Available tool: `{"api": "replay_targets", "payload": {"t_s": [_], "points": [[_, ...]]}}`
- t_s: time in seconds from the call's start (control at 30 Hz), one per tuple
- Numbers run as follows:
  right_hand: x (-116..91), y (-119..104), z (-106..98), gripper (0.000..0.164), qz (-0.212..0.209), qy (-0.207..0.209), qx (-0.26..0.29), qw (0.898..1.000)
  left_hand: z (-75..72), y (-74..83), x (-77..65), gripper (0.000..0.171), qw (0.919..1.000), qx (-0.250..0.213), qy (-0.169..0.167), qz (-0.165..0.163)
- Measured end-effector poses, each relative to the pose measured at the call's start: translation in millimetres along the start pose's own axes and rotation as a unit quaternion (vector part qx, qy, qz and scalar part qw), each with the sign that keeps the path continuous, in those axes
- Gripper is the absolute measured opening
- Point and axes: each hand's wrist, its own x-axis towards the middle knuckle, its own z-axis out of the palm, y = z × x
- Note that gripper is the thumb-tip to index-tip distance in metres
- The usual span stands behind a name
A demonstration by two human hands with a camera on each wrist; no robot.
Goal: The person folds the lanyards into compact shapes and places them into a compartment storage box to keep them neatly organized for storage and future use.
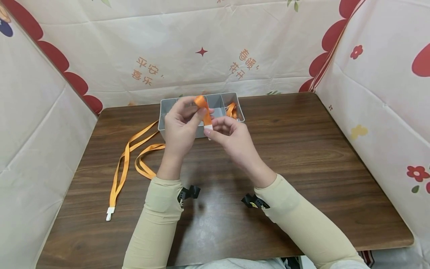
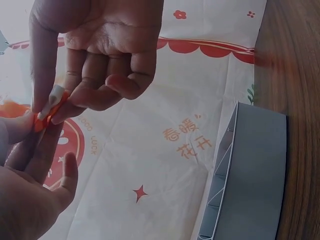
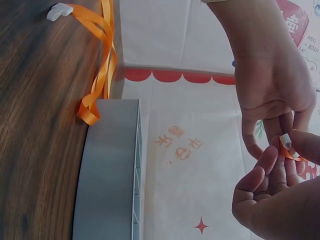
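Observation:
Between both hands, above the grey box, is an orange lanyard (image 1: 206, 118), folded into a short, flat bundle. My left hand (image 1: 179, 129) pinches its upper part between thumb and fingers, where the ribbon makes a small loop. Lower down, my right hand (image 1: 235, 138) pinches the bundle by its white clip (image 1: 208, 127). In the right wrist view the white clip (image 3: 286, 140) shows between the fingertips of the two hands, with a strip of orange ribbon beside it.
Behind the hands stands the grey divided box (image 1: 201, 133); its right compartment holds a coiled orange lanyard (image 1: 231, 111). Left of it, a long orange lanyard (image 1: 125, 164) lies on the wooden table (image 1: 302, 164), near another ribbon loop (image 1: 143, 170). Printed cloth walls (image 1: 188, 41) surround the tabletop.

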Motion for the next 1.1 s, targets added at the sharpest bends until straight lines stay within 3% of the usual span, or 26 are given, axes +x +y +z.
{"api": "replay_targets", "payload": {"t_s": [0.17,0.3,0.43,0.6,0.87,1.1], "points": [[-0.5,0.9,1.5,0.02,-0.008,0.002,0.004,1.0,1.2,0.7,-0.1,0.027,1.0,-0.003,0.006,0.006],[-1.1,0.8,1.9,0.019,-0.009,0.001,0.009,1.0,2.2,0.7,-0.5,0.017,0.9994,0.02,0.008,0.027],[-1.5,0.7,1.6,0.019,-0.011,0.002,0.007,1.0,2.5,1.0,-1.2,0.02,0.9984,0.044,0.009,0.035],[-2.5,0.1,1.0,0.02,-0.014,0.006,0.002,1.0,3.0,1.7,-2.4,0.016,0.9986,0.044,0.014,0.027],[-2.6,1.2,0.1,0.017,-0.038,0.016,0.004,0.999,3.9,-1.7,-5.9,0.018,0.9995,0.021,-0.019,0.013],[-2.4,1.0,-0.9,0.016,-0.046,0.016,0.012,0.999,4.4,-1.6,-7.7,0.017,0.9995,0.024,-0.02,-0.008]]}}
